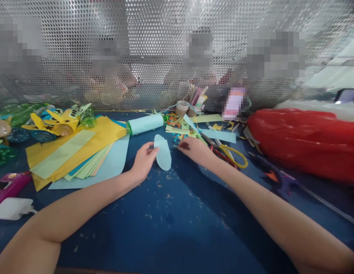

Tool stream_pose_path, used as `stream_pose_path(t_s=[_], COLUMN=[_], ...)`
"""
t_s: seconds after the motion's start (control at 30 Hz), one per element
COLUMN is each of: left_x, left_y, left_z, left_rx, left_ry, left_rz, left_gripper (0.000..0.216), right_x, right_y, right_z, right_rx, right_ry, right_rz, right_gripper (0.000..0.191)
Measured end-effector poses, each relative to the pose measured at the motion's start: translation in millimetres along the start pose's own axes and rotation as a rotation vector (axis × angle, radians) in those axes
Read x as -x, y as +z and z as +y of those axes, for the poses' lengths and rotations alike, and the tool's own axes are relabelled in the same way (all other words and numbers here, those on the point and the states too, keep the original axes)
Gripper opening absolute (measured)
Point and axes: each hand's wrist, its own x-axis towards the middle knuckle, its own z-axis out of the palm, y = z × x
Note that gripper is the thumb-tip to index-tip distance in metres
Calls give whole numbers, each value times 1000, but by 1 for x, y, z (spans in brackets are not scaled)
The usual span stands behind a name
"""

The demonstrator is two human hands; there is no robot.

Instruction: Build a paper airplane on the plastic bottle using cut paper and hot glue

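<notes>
My left hand (pixel 144 159) pinches a light blue paper cut-out (pixel 163 156) with rounded ends between thumb and fingers. The cut-out hangs over the table and looks like overlapping pieces. Just right of it, the fingers of my right hand (pixel 194 149) are pressed together, with a tiny yellowish sliver at the tips that is too small to name. Behind both hands lies a green bottle wrapped in light blue paper (pixel 146 124). Scissors with yellow handles (pixel 234 155) and a pair with red handles (pixel 224 156) lie beside my right wrist, partly hidden by it.
Yellow card sheets (pixel 104 127) and fanned paper strips (pixel 89 165) lie left, near decorated bottle pieces (pixel 61 120). Paper scraps (pixel 177 129) and cups of sticks (pixel 181 108) sit behind. A red plastic bag (pixel 305 142) stands right, a perforated metal screen (pixel 154 45) behind.
</notes>
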Motion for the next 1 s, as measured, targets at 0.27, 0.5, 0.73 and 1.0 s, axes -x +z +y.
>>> stream_pose_path(t_s=[0.27,0.5,0.73,1.0], left_x=[5,6,7,6], left_y=[1,3,5,2], left_z=[4,4,6,2], left_rx=[-16,-3,26,20], left_ry=[8,-18,-38,-12], left_rz=[-62,-97,-133,-154], left_gripper=[32,29,31,31], right_x=[10,16,17,18], right_y=[-15,-8,-8,-8], right_z=[-40,-48,-49,-49], right_rx=[-221,-132,-80,-39], right_ry=[-218,-380,-381,-387], right_rz=[282,316,312,317], right_gripper=[8,12,16,18])
